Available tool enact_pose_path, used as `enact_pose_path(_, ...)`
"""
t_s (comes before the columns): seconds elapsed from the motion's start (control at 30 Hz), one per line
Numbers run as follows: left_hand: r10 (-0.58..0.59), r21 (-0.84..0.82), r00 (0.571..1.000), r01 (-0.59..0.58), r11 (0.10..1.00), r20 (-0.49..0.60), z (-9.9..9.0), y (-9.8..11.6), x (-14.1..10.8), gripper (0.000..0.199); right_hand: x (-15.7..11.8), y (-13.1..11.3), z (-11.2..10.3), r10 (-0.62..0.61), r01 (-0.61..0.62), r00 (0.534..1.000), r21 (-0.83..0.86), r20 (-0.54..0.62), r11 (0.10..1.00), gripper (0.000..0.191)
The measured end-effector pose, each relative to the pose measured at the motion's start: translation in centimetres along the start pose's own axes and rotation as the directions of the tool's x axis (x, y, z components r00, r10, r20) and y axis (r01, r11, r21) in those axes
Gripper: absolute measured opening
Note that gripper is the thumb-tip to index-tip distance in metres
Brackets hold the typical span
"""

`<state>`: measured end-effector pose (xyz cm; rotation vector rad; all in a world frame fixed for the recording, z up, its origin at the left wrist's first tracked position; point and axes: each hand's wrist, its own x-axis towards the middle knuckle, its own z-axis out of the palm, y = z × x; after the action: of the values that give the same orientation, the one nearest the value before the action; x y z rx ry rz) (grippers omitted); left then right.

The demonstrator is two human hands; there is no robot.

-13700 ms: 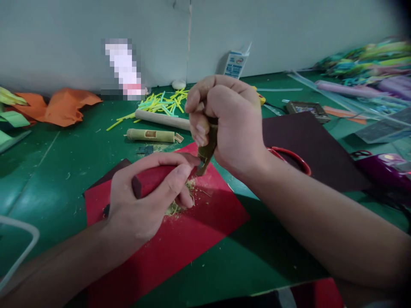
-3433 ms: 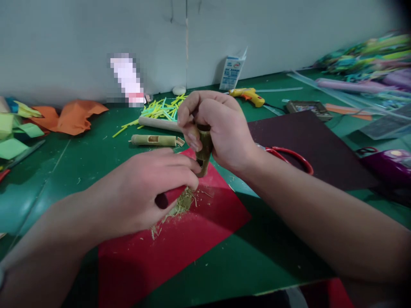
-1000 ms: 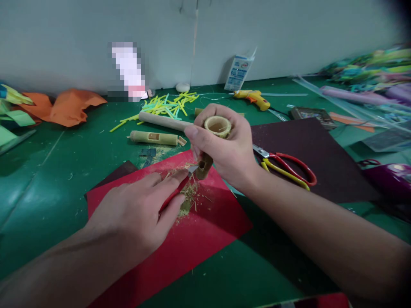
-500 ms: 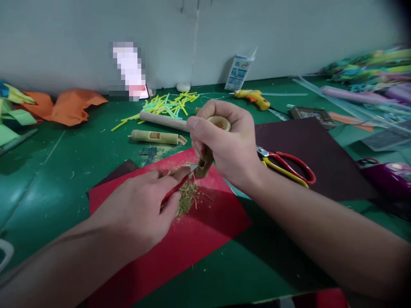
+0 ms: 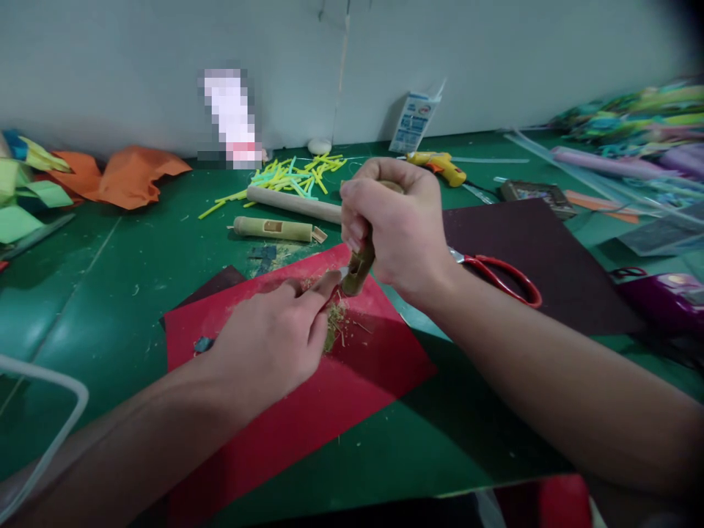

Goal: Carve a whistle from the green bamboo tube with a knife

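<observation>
My left hand [image 5: 275, 334] is closed around a small red-handled knife, mostly hidden by the fingers. Its blade [image 5: 344, 271] touches the lower end of a bamboo piece [image 5: 360, 270] at a cut opening. My right hand [image 5: 404, 227] is wrapped round the upper part of that bamboo, which tilts down to the left. Under the hands, fine shavings [image 5: 336, 323] lie on a red sheet [image 5: 385, 352]. Behind them rests another bamboo tube [image 5: 300, 230] with a rectangular hole, beside a pale wooden rod [image 5: 294, 205].
Red-handled scissors [image 5: 509, 279] lie on a dark sheet [image 5: 533, 249] at right. Farther back are yellow and green strips [image 5: 291, 176], a yellow glue gun [image 5: 440, 167] and a drink carton [image 5: 415, 123]. Orange paper [image 5: 129, 176] is at left, a white curved bar [image 5: 55, 378] at lower left.
The right hand has turned, so the bamboo's open upper end is now mostly hidden. The knife handle is more covered by the left hand. The whole view has shifted slightly.
</observation>
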<state>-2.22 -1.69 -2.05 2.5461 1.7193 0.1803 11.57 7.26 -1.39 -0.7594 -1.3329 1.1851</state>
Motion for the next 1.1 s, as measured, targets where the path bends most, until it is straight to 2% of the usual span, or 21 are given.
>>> enact_pose_path(0.2, 0.037, -0.097, 0.999, -0.036, 0.995, 0.01, 0.2, -0.8, 0.5, 0.051, -0.3, 0.0, 0.2, -0.082, 0.082, 0.996, -0.001, -0.03, 0.997, 0.024)
enact_pose_path(0.37, 0.061, -0.198, 0.998, -0.055, 0.979, 0.023, -1.3, -1.1, 0.2, 0.041, -0.5, -0.2, 0.1, -0.063, 0.063, 0.998, 0.026, -0.003, 0.998, 0.024)
enact_pose_path(0.53, 0.006, -0.158, 0.996, 0.008, 0.987, 0.087, -2.3, -0.5, 0.1, 0.032, -0.5, -0.3, 0.1, -0.052, 0.052, 0.999, 0.02, 0.005, 0.998, 0.031)
enact_pose_path(0.77, -0.003, -0.074, 1.0, 0.005, 0.997, 0.031, -0.7, 0.0, -0.3, 0.047, 0.1, 0.1, -0.1, -0.005, 0.005, 1.0, -0.018, 0.014, 1.0, 0.032)
enact_pose_path(0.93, -0.018, 0.025, 0.999, 0.017, 1.0, 0.028, 0.2, 0.2, 0.2, 0.05, 0.7, 0.4, -0.2, -0.057, 0.056, 0.997, 0.037, 0.044, 0.998, 0.031)
enact_pose_path(1.1, 0.005, -0.011, 1.0, -0.005, 1.0, 0.031, 0.4, -0.3, 1.1, 0.052, 0.9, 0.6, -0.3, -0.064, 0.064, 0.998, 0.01, 0.02, 0.998, 0.031)
